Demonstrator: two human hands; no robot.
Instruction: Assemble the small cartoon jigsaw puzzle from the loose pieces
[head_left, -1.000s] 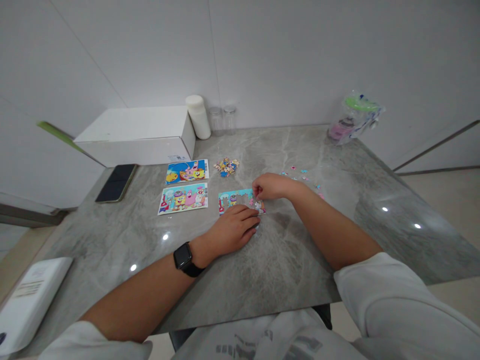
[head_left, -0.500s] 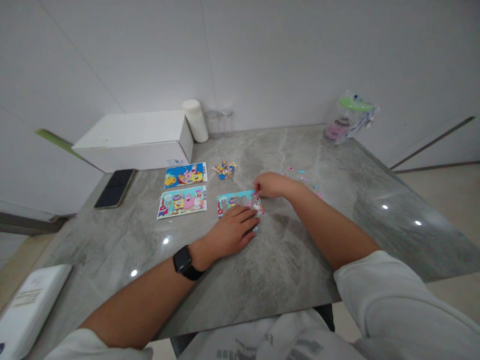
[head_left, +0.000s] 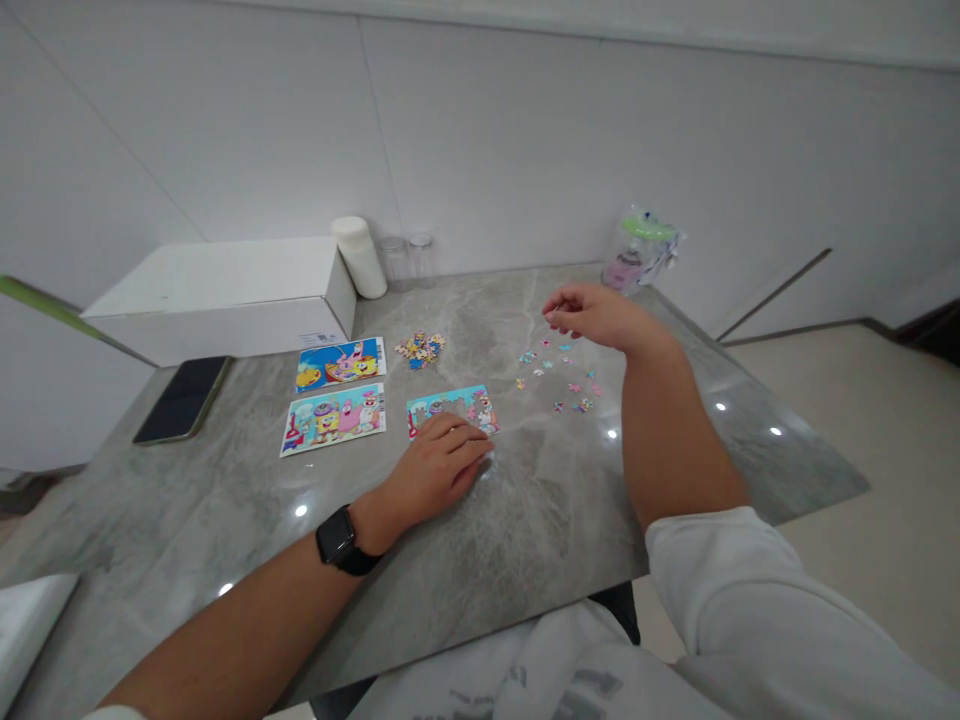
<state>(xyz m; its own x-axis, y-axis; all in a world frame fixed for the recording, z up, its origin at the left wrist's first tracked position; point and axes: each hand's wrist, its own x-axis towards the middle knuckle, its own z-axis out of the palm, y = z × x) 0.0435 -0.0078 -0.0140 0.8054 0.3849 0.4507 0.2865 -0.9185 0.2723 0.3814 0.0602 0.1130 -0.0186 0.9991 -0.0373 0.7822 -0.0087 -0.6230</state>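
Note:
My left hand (head_left: 439, 462) lies flat, fingers stretched, over the lower edge of a partly assembled jigsaw puzzle (head_left: 477, 396). Grey gaps show in the puzzle's middle, and the hand hides some of its bottom. Above the table, behind the scattered puzzle pieces (head_left: 574, 388), hovers my right hand (head_left: 592, 315). Its fingers are loosely bent and apart, with nothing visible between them. A heap of other puzzle pieces (head_left: 421, 350) sits behind the puzzle. To the left lie two cartoon picture cards, a blue one (head_left: 341, 365) and a lighter one (head_left: 347, 415) in front of it.
A phone (head_left: 184, 400) rests at the left, before a white box (head_left: 217, 300). Next to the box stand a white bottle (head_left: 360, 258) and two clear jars (head_left: 409, 262). A plastic-wrapped cup with a green lid (head_left: 641, 250) is at the back right, near the wall.
My right hand has left the puzzle's right edge and moved right and away from me, over by the loose pieces. My left hand stays on the puzzle. The view has shifted somewhat right.

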